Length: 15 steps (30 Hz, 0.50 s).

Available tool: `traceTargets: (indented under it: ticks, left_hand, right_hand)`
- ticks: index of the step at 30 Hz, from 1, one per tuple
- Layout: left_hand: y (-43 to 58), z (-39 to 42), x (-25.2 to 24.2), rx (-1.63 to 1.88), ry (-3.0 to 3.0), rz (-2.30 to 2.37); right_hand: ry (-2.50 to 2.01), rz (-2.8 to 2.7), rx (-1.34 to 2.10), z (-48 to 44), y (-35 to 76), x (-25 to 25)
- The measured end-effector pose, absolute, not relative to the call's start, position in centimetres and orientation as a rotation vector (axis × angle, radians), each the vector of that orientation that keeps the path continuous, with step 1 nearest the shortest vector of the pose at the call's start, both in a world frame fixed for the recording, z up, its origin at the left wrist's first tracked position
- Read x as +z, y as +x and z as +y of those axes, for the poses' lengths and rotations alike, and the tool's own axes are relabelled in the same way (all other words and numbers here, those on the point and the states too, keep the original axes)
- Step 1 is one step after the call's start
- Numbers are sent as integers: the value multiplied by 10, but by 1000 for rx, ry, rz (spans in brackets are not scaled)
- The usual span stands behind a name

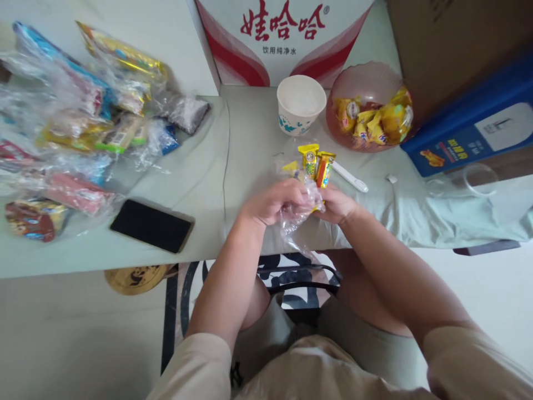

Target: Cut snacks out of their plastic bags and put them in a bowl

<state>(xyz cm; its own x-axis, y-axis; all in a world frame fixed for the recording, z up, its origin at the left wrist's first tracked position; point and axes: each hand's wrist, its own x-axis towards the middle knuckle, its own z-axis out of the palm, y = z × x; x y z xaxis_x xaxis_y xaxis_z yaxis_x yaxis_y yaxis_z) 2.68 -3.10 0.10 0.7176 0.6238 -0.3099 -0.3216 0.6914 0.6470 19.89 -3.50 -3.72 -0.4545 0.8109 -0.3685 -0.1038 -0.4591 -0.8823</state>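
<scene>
Close together near the table's front edge, both my hands are closed. My left hand [281, 201] grips a crumpled clear plastic bag [292, 219], whose loose end hangs down toward my lap. Fingers of my right hand [337, 203] are wrapped round small yellow-wrapped candies [308, 158]; one beside them has a red and yellow wrapper [325, 169]. Their ends stick up above my fingers. Just behind lies a white plastic utility knife [350, 176]. Beyond that stands a white paper cup [300, 105] with a blue-green pattern, next to a pinkish clear bowl [338, 119] holding several yellow-wrapped snacks [372, 125].
On the left, many packaged snacks [79, 133] spread in clear plastic, with a black phone [152, 225] before them. A white and red carton [287, 44] stands behind the cup. At right are a blue box [470, 122] and an overturned clear cup [478, 180].
</scene>
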Motion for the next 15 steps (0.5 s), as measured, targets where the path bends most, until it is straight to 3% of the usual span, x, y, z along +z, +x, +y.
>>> traceTargets:
  ticks: [8,15]
  left_hand:
    - [-7,-24,3,1204,339,651]
    - [-30,-23,13,1781,332,468]
  right_hand:
    - [-1077,-957,2026,-44,198,-24]
    - [-993,-1104,2362,-48,200,-28]
